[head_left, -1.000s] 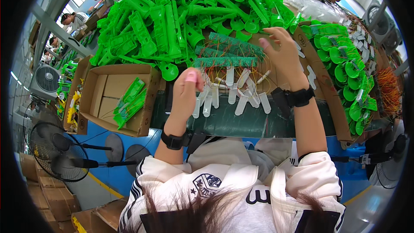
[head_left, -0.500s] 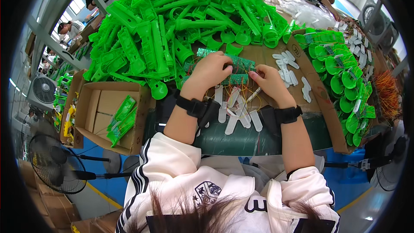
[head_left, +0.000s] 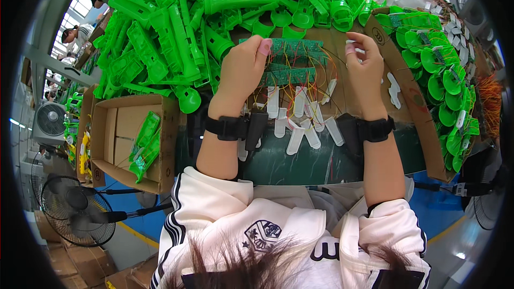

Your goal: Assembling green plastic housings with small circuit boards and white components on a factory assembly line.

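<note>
Two rows of green circuit boards (head_left: 292, 76) lie across the cardboard in front of me, with red, yellow and orange wires trailing down. My left hand (head_left: 243, 75) is closed at the left end of the upper board row (head_left: 300, 48), thumb pressed on it. Right of the boards, my right hand (head_left: 365, 69) hovers with curled fingers above the loose white pieces; whatever lies between its fingertips is too small to make out. Below the boards, several white flat strips (head_left: 296, 140) hang on the wires over the dark green tabletop (head_left: 262, 168).
A heap of green plastic shells (head_left: 176, 37) rises at the far left and back. At left, a cardboard box (head_left: 110, 147) holds green shells with wires (head_left: 144, 147). Beyond a cardboard edge (head_left: 423, 107) at right lie green cup-ended parts (head_left: 428, 85). A fan (head_left: 75, 203) stands lower left.
My right hand has moved up and right, away from the boards. My left hand has shifted slightly left, uncovering more of the boards. The view has tilted a little.
</note>
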Demonstrator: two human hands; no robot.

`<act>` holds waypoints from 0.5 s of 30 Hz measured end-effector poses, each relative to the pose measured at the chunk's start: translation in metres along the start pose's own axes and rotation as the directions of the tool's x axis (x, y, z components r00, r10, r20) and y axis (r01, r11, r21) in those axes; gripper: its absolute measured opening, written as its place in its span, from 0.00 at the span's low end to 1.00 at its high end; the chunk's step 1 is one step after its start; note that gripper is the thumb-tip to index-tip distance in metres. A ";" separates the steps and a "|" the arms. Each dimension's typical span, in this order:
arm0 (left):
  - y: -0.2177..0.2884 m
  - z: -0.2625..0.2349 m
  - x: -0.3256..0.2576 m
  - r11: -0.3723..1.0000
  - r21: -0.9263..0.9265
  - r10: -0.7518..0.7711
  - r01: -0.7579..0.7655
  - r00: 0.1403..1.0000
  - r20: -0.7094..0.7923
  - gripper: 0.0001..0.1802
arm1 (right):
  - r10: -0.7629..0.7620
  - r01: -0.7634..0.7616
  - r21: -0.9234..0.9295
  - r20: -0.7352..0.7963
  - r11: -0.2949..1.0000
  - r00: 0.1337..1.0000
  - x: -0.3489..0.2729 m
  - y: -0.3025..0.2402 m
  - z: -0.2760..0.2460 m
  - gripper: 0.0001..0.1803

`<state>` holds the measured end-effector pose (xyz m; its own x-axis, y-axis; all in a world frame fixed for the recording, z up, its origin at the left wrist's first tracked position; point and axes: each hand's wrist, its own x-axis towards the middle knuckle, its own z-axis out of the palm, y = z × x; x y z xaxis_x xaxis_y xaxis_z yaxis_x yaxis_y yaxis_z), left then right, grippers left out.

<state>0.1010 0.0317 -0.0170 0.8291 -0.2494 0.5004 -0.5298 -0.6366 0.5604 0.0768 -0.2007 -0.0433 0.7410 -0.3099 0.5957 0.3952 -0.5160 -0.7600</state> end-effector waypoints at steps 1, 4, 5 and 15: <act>0.002 -0.001 0.000 0.995 0.091 -0.032 0.027 0.998 0.051 0.15 | 0.051 -0.049 0.061 -0.035 0.997 0.998 0.001 0.001 -0.002 0.10; -0.001 0.004 -0.001 0.995 0.073 0.062 -0.062 0.998 0.005 0.08 | 0.095 -0.087 0.153 -0.044 0.984 0.995 0.007 0.009 -0.003 0.09; -0.001 0.004 0.000 0.996 0.071 0.063 -0.063 0.998 0.002 0.08 | 0.130 -0.135 0.132 0.045 0.982 0.991 0.009 0.010 -0.002 0.12; -0.021 0.003 0.001 0.947 0.259 0.219 -0.192 0.972 -0.080 0.14 | 0.181 -0.155 -0.093 0.492 0.983 0.852 0.023 0.000 0.026 0.26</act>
<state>0.1134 0.0431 -0.0306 0.6758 -0.3235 0.6623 -0.6141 -0.7441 0.2632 0.1079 -0.1873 -0.0364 0.9696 0.0352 0.2422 0.2232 -0.5332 -0.8160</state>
